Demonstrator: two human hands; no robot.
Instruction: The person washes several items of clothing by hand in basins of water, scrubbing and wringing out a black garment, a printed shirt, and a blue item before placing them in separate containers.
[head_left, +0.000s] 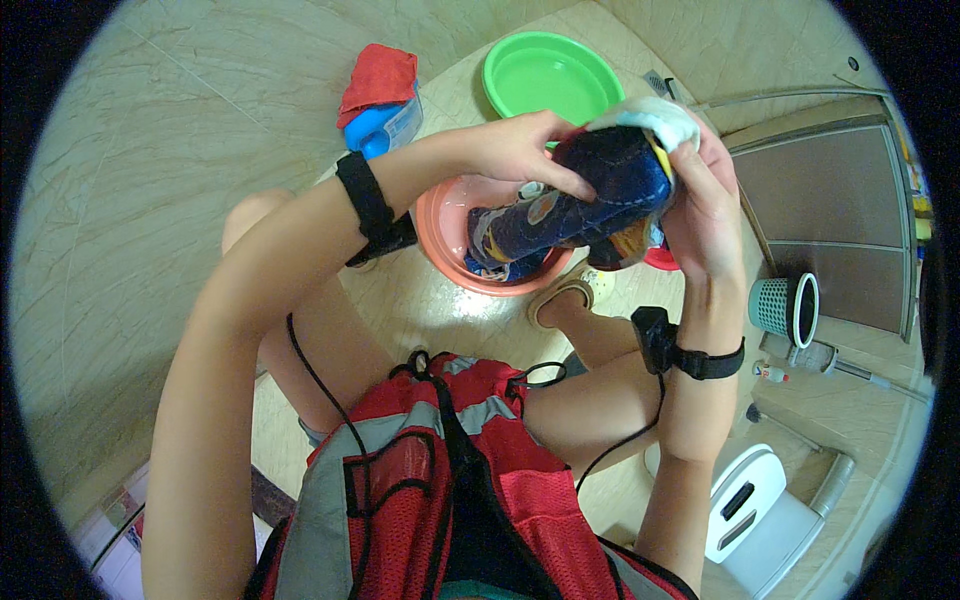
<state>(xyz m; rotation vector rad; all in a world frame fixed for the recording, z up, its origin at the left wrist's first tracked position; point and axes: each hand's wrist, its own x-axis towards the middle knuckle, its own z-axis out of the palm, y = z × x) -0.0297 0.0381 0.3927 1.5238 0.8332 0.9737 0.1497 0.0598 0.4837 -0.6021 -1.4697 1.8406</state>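
Observation:
A wet dark blue patterned piece of fabric (611, 169), perhaps a garment, is stretched between my hands above a salmon-pink basin (444, 259). My left hand (525, 154) grips its left side, with the thumb across the front. On the right, my right hand (705, 191) holds the fabric's edge and a pale white and light blue section (649, 114) folded over the top; whether that section is a lining or a separate cloth I cannot tell. The fabric's lower end hangs into the basin, where more blue cloth (517, 268) lies.
Behind the hands is a bright green basin (555, 79). A blue bottle (371, 131) with a red cloth (381, 79) over it stands near the wall. To the right are a teal basket (772, 306), a small bottle (771, 371) and a white toilet (750, 502).

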